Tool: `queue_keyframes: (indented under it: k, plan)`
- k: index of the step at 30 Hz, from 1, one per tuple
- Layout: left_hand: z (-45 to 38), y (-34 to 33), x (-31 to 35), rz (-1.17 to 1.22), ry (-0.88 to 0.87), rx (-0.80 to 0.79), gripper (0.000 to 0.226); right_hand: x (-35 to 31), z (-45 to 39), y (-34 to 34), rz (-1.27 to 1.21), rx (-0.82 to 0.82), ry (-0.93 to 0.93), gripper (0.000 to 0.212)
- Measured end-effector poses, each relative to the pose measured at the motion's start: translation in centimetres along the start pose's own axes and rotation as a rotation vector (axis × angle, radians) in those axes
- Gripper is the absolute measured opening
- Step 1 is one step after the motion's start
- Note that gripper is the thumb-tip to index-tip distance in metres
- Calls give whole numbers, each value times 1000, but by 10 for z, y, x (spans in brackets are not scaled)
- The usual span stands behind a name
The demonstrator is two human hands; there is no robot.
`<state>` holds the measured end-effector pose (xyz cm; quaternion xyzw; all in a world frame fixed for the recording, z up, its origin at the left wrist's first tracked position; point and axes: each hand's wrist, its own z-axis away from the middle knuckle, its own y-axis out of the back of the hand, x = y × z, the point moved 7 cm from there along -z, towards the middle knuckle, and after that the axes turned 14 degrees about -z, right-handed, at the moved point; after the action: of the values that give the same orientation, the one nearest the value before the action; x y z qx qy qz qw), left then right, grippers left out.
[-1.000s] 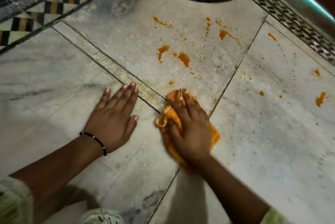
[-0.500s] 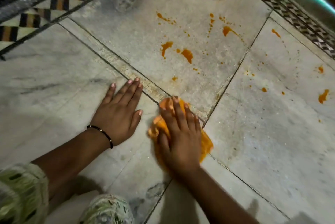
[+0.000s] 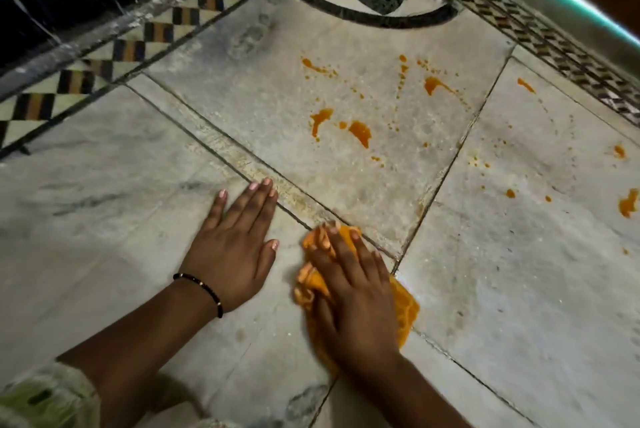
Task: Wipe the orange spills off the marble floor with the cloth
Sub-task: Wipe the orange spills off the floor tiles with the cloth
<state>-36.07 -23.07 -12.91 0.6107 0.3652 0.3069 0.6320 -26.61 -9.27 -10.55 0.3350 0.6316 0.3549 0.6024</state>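
Hands: right hand (image 3: 349, 292) flat, pressing soft, light orange cloth (image 3: 405, 310); left hand (image 3: 232, 247) spread, bracing on marble floor (image 3: 519, 289). Palm-press bunched middle; spills (image 3: 360, 131) at 12 o'clock.

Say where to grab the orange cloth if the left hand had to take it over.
Probably the bunched folds on the orange cloth, reached from the left. The right hand presses flat over its middle, and the rest lies thin on the marble floor. The left hand rests flat just beside them.
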Motion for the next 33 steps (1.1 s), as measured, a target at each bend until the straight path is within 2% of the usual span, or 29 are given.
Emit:
queue_keyframes:
  k: [3,6,8,10,14,17,19,22,23,24,26,29,31,33]
  plan:
    - [-1,-2,0,-16,1,-1,64,8,-68,3,18,-44,49,58]
    - [0,-3,-1,-18,-6,-15,64,16,-138,7,34,-14,-6,57]
    - [-2,-3,-2,-23,-16,-16,64,20,-151,10,4,29,-30,56]
    - [-1,-2,-2,-17,-15,-15,64,19,-120,13,-42,69,-17,56]
    - [0,-2,-2,16,-13,-15,64,28,14,24,-47,56,14,54]
    - [0,-2,-2,28,-3,-9,63,63,43,51,-27,45,39,55]
    - [-1,-1,-2,37,0,-11,64,89,15,65,-6,133,-74,57]
    - [-2,-1,-1,24,-6,-19,64,108,-53,70,10,376,-442,61]
    - [-2,-1,0,20,-11,-29,64,101,-71,63,-6,396,-503,63]
    - [-1,-2,-1,17,-13,-39,64,85,-84,51,-20,363,-481,64]
    - [-2,-3,-2,3,-25,-46,64,42,-81,24,-1,211,-256,65]
    - [-2,-4,-2,-11,-46,-50,65,17,-3,17,-1,-2,62,63]
    - [-3,-3,0,-9,-34,-48,68,45,53,38,-16,17,79,56]
    - [-3,-1,3,20,4,-37,75,92,79,71,-45,141,-61,55]
